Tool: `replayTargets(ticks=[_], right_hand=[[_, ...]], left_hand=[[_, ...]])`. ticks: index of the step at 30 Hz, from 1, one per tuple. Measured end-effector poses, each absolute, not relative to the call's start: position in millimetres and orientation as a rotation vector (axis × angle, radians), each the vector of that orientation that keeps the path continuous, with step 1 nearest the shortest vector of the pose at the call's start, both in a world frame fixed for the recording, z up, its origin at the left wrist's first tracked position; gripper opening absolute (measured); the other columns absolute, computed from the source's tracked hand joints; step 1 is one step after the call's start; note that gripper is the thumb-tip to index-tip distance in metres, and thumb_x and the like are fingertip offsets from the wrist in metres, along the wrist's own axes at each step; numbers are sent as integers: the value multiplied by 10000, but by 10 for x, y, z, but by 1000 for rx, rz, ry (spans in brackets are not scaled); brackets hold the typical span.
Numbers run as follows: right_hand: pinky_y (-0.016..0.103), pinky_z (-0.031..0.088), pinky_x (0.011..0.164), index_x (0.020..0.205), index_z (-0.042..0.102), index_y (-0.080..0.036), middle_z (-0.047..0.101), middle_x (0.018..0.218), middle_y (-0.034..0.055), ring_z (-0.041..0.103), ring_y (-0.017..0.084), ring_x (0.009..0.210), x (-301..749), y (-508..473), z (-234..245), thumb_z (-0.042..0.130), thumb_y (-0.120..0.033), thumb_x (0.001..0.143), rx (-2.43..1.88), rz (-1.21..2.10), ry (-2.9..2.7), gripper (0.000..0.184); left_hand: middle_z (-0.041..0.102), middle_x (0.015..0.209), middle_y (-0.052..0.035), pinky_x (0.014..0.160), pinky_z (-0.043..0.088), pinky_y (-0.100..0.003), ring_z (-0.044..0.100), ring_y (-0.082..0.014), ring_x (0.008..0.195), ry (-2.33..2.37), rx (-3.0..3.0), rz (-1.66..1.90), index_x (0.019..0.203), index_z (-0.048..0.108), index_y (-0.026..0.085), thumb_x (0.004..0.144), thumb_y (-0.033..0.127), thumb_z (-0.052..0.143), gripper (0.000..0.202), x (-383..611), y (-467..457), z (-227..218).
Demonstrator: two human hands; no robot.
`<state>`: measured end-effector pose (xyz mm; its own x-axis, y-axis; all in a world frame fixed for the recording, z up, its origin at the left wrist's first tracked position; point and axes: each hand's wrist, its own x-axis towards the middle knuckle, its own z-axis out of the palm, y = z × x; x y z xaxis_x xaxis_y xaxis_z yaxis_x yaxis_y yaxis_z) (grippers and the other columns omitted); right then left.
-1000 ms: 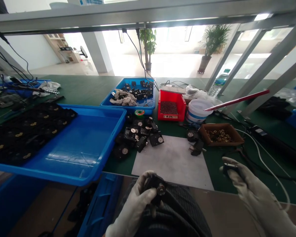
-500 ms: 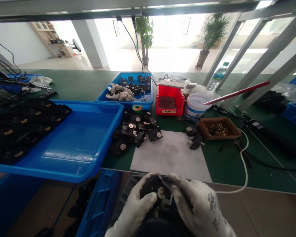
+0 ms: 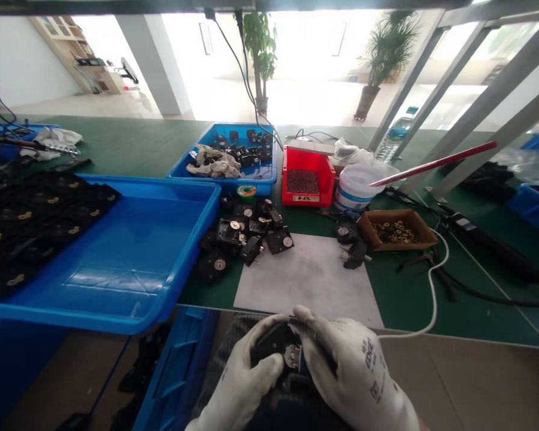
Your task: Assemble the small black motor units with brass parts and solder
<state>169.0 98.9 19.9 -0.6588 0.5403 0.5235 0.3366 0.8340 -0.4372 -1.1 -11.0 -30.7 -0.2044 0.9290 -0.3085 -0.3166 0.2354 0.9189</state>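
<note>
White-gloved, my left hand (image 3: 251, 368) grips a black boxy part (image 3: 273, 344) with a round metal disc on its face, low over my lap in front of the table edge. Its thumb lies beside the disc. My right hand (image 3: 341, 359), gloved too, is closed against the right side of the same part and covers that side. Anything small between the right fingertips is hidden. Beyond my hands, a white sheet (image 3: 305, 281) lies on the table. Similar black parts (image 3: 251, 230) are heaped at its left, and a couple more (image 3: 353, 251) sit at its right edge.
At left, a large blue tray (image 3: 117, 299) holds black moulded pieces (image 3: 40, 221). Farther back are a smaller blue tray (image 3: 269, 179), a red bin (image 3: 308, 199) of small pellets and a white tub (image 3: 354, 190). A cardboard box (image 3: 377, 239) of brass pieces and a white cable (image 3: 433, 299) lie right.
My right hand has moved left, closing in on the black part's right side, which it now covers more. The left hand keeps its hold. The view has shifted slightly.
</note>
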Motion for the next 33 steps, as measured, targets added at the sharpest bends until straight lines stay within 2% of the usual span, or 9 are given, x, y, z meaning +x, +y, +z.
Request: replayTargets(ticks=[10, 13, 15, 18, 21, 23, 27, 30, 33], right_hand=[[352, 505, 529, 1276, 661, -138, 727, 708, 17, 692, 217, 529, 1656, 996, 200, 474, -175, 1016, -624, 357, -2384, 322], [354, 487, 521, 1259, 682, -118, 729, 699, 39, 675, 218, 503, 1656, 991, 182, 473, -167, 1014, -613, 310, -2403, 326], [354, 501, 551, 1270, 687, -121, 747, 727, 54, 688, 221, 527, 1674, 990, 139, 468, -168, 1017, -622, 331, -2397, 339], [321, 529, 605, 1365, 652, -165, 761, 809, 51, 723, 222, 649, 1723, 994, 53, 623, -279, 965, -811, 708, -2339, 417], [281, 551, 664, 1509, 531, -200, 750, 984, 44, 714, 210, 785, 1752, 985, 2, 850, -326, 739, -1077, 1441, -2119, 843], [298, 568, 760, 1526, 510, -203, 729, 1107, 56, 705, 224, 903, 1744, 964, 7, 880, -301, 671, -1155, 1821, -1888, 937], [345, 568, 871, 1450, 577, -188, 714, 1187, 79, 688, 268, 1045, 1709, 903, 46, 886, -336, 681, -1080, 2226, -1519, 842], [341, 579, 862, 1334, 638, -200, 729, 1130, 67, 697, 268, 1020, 1685, 861, 34, 910, -371, 663, -1002, 2252, -1413, 744], [336, 593, 799, 1197, 677, -214, 740, 1019, 47, 710, 251, 918, 1641, 849, -10, 878, -445, 709, -983, 2176, -1404, 576]], left_hand=[[762, 847, -69, 1027, 576, -462, 681, -368, 1192, 1325, 768, 1292, 1360, 682, 225, 855, 470, 756, 565, -33, -88, -229], [772, 886, -72, 1048, 566, -464, 668, -371, 1226, 1351, 772, 1288, 1343, 689, 228, 857, 455, 751, 541, -33, -96, -231], [785, 1009, -88, 1055, 564, -458, 658, -376, 1249, 1356, 764, 1299, 1332, 693, 223, 845, 449, 757, 540, -37, -104, -232], [763, 1224, -104, 1061, 560, -425, 659, -367, 1261, 1353, 708, 1304, 1341, 674, 217, 834, 410, 756, 548, -41, -125, -210], [746, 1299, -88, 1045, 560, -368, 685, -324, 1229, 1342, 667, 1272, 1338, 662, 227, 832, 289, 737, 516, -20, -144, -160], [741, 1316, -68, 1028, 564, -340, 695, -297, 1211, 1318, 704, 1270, 1332, 671, 244, 831, 222, 715, 503, 12, -147, -130], [748, 1283, -36, 1039, 545, -290, 696, -255, 1192, 1294, 919, 1353, 1318, 699, 273, 839, 184, 689, 487, 71, -143, -135], [742, 1268, -20, 1036, 547, -282, 703, -243, 1164, 1303, 1047, 1388, 1310, 702, 296, 831, 166, 696, 496, 82, -134, -200], [730, 1317, -41, 1087, 533, -314, 676, -274, 1249, 1263, 967, 1352, 1319, 692, 283, 875, 233, 717, 447, 83, -99, -257]])
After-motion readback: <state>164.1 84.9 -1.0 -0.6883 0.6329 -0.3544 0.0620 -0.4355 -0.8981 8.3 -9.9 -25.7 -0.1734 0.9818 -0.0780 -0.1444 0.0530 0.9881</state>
